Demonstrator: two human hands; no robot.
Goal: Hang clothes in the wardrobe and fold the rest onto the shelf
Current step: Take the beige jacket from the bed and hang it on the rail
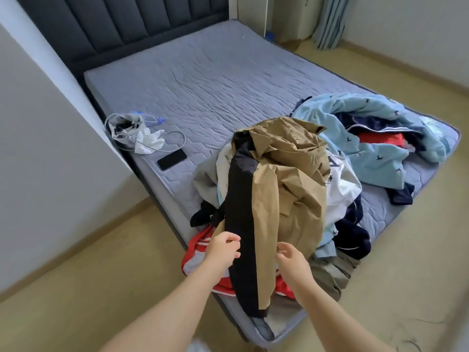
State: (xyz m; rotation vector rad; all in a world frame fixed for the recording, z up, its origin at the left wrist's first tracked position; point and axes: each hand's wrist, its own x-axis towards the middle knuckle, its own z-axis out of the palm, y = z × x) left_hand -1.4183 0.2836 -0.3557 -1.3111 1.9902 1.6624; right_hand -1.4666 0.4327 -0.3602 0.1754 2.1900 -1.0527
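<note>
Your left hand has its fingers curled in, pinching the edge of the black panel of the tan jacket. Your right hand sits at the tan hem, fingers half bent and thumb apart. I cannot tell whether it grips the cloth or only touches it.

The jacket is crisp woven fabric with sharp creases, draped over the top of the heap and hanging down over the mattress corner towards you.

Under it:
- a slick red-and-white garment with stripes
- a soft white garment
- limp navy pieces
- a crumpled olive garment at the corner
- a light blue bird-print garment, cotton-looking and loosely bunched, further right

Everything lies on a grey quilted mattress with a dark padded headboard behind. A flat black phone, a thin looped cable and a wrinkled drawstring bag lie well apart from the heap.

Progress looks barely begun. You are on a first pick, nothing is folded, and no hanger, wardrobe or shelf is in view. The whole heap is still left to sort.
</note>
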